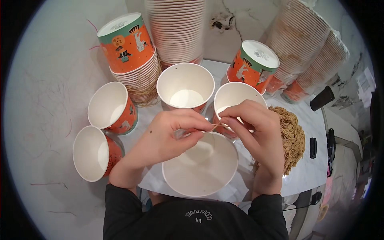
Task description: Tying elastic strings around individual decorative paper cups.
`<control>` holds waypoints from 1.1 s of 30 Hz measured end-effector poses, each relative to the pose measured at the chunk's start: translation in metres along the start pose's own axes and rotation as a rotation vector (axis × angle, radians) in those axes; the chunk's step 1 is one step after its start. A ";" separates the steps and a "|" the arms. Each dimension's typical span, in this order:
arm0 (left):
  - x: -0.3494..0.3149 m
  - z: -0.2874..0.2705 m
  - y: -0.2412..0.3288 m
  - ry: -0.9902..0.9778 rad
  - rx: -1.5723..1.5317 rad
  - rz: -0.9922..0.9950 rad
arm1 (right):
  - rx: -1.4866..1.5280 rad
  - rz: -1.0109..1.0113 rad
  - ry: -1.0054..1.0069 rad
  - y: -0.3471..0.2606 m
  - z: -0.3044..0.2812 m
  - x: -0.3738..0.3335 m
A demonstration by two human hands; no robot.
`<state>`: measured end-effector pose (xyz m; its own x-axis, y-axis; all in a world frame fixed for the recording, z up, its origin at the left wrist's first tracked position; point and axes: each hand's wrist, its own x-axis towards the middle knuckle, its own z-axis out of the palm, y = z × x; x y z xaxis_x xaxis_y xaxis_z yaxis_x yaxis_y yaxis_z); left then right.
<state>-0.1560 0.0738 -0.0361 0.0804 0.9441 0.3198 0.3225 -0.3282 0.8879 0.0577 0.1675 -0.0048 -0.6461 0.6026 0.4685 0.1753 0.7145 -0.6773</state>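
Observation:
Above a large white paper tub (200, 172) nearest my body, my two hands meet. Thumb and fingertips of my left hand (168, 134) pinch one end of a thin tan string (216, 127). My right hand (256, 126) is closed on the string's other side, so a short piece shows between the fingertips. Just beyond my right fingers stands another open tub (236, 94), partly covered by that hand. A third open tub (185, 86) is behind my left hand. Beside my right wrist lies a heap of tan strings (293, 138).
Two tubs (107, 106) (91, 154) lean at the left. Behind them rises a stack of orange tubs (128, 52) wound with string, beside a tall stack (176, 32). At the back right are an upturned tub (256, 66), bagged stacks (300, 40) and a black cup (322, 98).

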 end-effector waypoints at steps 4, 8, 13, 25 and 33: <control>0.004 0.009 -0.005 0.054 0.064 0.014 | 0.056 -0.070 0.025 0.007 0.007 0.002; 0.006 0.009 -0.005 0.100 -0.097 -0.177 | -0.079 -0.091 -0.023 -0.003 -0.007 0.003; 0.012 0.001 -0.012 0.078 -0.317 -0.313 | -0.336 -0.214 -0.167 0.008 -0.027 -0.008; 0.011 -0.006 -0.023 -0.092 -0.616 -0.281 | 0.038 -0.283 -0.118 0.039 0.007 0.019; 0.015 -0.004 -0.027 -0.102 -0.741 -0.288 | 0.050 -0.280 -0.018 0.038 0.008 0.021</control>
<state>-0.1676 0.0964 -0.0544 0.1870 0.9813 0.0449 -0.3641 0.0268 0.9310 0.0445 0.2048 -0.0254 -0.6775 0.3778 0.6311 -0.0482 0.8334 -0.5506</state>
